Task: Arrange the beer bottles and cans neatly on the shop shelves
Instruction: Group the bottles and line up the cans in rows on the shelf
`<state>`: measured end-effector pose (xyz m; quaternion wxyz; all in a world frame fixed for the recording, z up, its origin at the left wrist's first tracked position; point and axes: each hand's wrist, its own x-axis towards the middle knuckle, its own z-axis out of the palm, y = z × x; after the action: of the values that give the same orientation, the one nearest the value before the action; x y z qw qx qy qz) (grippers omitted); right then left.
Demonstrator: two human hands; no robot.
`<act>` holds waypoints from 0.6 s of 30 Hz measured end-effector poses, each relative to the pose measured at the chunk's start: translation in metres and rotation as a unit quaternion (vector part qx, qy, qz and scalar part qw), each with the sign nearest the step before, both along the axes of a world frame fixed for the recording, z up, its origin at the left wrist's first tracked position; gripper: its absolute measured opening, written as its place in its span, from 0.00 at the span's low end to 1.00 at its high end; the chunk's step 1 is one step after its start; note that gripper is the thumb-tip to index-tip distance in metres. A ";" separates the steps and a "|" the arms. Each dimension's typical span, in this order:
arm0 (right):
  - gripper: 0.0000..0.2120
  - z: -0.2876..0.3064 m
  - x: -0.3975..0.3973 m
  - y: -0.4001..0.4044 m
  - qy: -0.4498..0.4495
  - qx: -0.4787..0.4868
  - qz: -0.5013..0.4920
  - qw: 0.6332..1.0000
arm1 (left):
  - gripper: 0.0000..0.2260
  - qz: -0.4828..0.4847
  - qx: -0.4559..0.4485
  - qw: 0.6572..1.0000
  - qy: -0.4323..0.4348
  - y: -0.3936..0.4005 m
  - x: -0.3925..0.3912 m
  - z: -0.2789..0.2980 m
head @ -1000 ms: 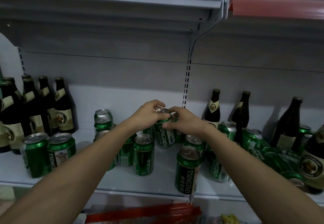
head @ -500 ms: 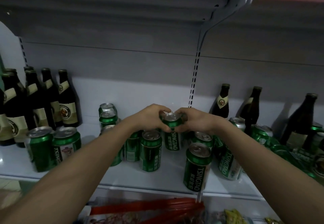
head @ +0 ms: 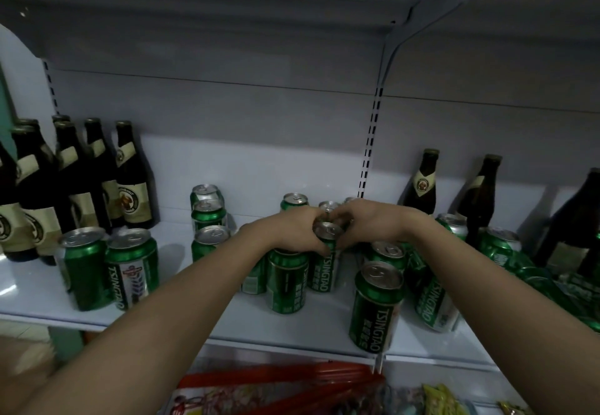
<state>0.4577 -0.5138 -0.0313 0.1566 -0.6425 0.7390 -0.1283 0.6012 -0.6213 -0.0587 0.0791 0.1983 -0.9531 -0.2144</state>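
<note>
Both hands meet at the middle of the white shelf. My left hand and my right hand grip the top of one green Tsingtao can from either side; it stands upright among other cans. Another can stands just in front-left of it, under my left wrist. A further can stands near the shelf's front edge. Two cans stand side by side at the left. A column of cans runs back towards the wall.
Several dark beer bottles stand grouped at the far left. Three more bottles stand at the back right, with toppled cans lying in front of them. An upper shelf overhangs. Red packaging lies on the level below.
The held can has come down a little and closer to the front cans, both hands still on it. The camera has tilted down and left.
</note>
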 end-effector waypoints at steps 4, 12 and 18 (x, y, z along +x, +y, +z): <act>0.10 0.014 -0.004 0.015 -0.097 -0.123 -0.060 0.986 | 0.18 0.037 -0.010 0.997 0.072 0.003 -0.002 0.006; 0.10 0.028 -0.028 0.056 -0.081 -0.235 -0.149 0.957 | 0.20 0.062 -0.051 0.986 0.145 0.032 -0.029 0.030; 0.10 0.031 -0.067 0.089 -0.094 -0.296 -0.240 0.920 | 0.17 0.042 -0.009 0.987 0.155 0.052 -0.067 0.042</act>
<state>0.3911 -0.4244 -0.0004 -0.0080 -0.4478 0.7812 -0.4349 0.5337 -0.5694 -0.0168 0.2362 0.2014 -0.9221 -0.2309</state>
